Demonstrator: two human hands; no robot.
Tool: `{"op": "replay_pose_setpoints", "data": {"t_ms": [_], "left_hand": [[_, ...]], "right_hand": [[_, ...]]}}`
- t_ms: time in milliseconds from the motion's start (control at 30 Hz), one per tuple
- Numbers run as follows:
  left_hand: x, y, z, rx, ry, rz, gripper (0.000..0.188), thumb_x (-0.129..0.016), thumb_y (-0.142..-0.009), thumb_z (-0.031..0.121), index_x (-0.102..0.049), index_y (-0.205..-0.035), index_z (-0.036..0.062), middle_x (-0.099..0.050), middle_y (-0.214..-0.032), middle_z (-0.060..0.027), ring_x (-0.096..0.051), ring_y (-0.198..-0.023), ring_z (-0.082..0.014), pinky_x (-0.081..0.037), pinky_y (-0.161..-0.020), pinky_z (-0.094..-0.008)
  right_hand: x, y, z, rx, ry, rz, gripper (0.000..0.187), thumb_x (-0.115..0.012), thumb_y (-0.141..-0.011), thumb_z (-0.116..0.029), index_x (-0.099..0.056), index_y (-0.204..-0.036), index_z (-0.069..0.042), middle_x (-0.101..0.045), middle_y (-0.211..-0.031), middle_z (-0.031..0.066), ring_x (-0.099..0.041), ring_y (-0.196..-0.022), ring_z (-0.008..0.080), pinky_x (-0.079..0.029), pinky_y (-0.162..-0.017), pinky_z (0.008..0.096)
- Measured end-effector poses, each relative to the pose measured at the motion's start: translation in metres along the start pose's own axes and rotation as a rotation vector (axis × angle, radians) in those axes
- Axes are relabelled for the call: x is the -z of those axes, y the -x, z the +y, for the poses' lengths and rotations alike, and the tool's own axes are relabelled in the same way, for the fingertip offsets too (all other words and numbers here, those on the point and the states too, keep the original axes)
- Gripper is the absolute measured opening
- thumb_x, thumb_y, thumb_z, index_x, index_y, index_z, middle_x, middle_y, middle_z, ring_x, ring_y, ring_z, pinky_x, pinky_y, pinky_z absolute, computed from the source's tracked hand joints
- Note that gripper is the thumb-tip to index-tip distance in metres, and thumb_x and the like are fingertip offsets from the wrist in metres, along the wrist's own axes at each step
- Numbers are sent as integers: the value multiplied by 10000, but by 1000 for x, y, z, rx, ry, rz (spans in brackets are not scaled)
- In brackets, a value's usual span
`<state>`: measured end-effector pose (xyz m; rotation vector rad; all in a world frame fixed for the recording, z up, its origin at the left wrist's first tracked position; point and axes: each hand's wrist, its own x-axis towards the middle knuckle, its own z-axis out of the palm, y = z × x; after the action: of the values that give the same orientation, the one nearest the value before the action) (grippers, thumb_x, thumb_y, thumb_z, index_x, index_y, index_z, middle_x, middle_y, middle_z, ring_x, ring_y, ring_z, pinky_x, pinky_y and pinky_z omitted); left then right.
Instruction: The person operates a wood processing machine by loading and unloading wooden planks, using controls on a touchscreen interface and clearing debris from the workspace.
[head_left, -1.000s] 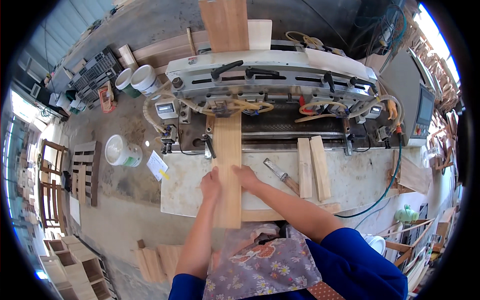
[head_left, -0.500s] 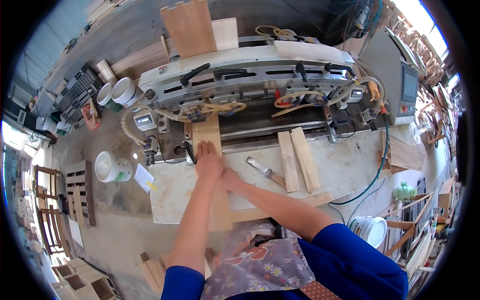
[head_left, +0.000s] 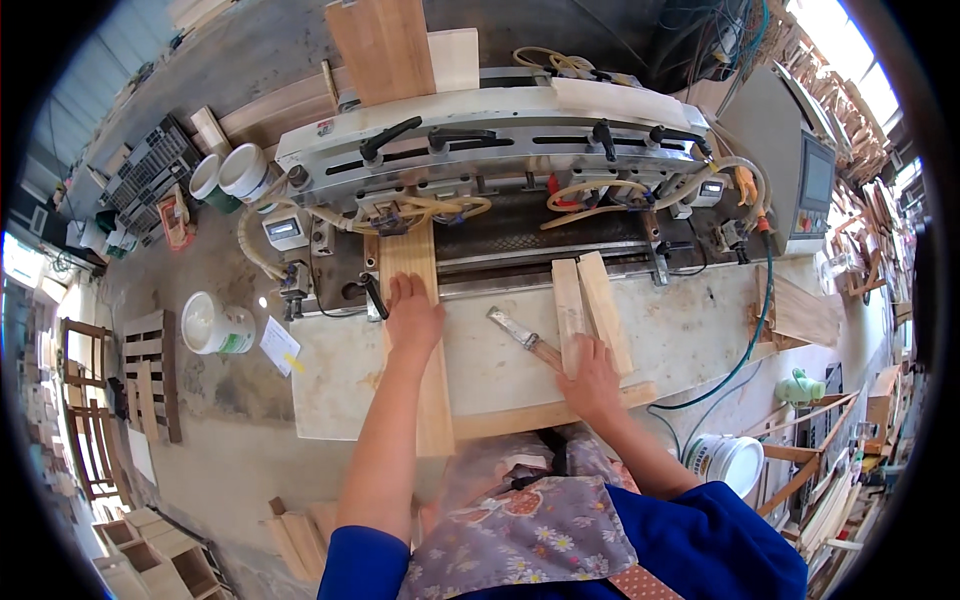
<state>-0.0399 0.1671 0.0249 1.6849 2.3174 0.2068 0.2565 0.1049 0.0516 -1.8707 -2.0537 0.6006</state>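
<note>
My left hand (head_left: pixel 413 312) lies flat with fingers stretched out on a long wooden board (head_left: pixel 434 395). The far end of that board sits under the machine's hoses, and its near end sticks out past the table's front edge. To the right, my right hand (head_left: pixel 592 376) rests with fingers extended over the near end of a pale wood strip (head_left: pixel 569 300). A second wood strip (head_left: pixel 605 310) lies right beside it, at a slight angle. Just left of the right hand is a tool with a flat metal blade and a wooden handle (head_left: pixel 512 327).
Across the back of the pale worktable (head_left: pixel 690 325) stands a machine (head_left: pixel 480 150) with black levers and yellow hoses. Its control box (head_left: pixel 790 170) is at the right. A white bucket (head_left: pixel 217 325) stands at left, another bucket (head_left: pixel 735 460) at right, near a green hose (head_left: pixel 762 320).
My right hand has left the left hand's side and moved right, onto the pale wood strip. My left hand remains on the board.
</note>
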Motion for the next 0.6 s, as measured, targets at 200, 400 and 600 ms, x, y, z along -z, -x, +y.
{"op": "replay_pose_setpoints", "data": {"t_ms": [200, 400, 600], "left_hand": [[2, 1, -2, 14, 2, -14, 691, -658, -841, 237, -368, -1408, -31, -306, -1512, -229, -274, -1420, -343, -313, -1127, -396], [-1, -2, -2, -17, 22, -4, 665, -611, -859, 242, -367, -1411, -36, -299, -1515, -230, -268, -1422, -343, -297, -1128, -432], [-5, -4, -8, -4, -7, -8, 620, -541, -888, 240, -360, -1408, -44, -309, -1506, -239, -288, -1407, -366, -313, -1118, -420]], "right_hand": [[-4, -35, -33, 146, -163, 26, 501, -656, -758, -117, -470, -1218, -49, -506, -1205, 178, -493, -1120, 390, -451, -919, 461], [-63, -108, -81, 279, -95, -1, 483, -659, -737, -108, -525, -1196, -39, -540, -1210, 153, -484, -1149, 359, -429, -952, 442], [-94, -122, -103, 638, -77, 82, 440, -700, -699, -148, -609, -1117, -48, -565, -1249, 123, -471, -1210, 309, -393, -987, 465]]}}
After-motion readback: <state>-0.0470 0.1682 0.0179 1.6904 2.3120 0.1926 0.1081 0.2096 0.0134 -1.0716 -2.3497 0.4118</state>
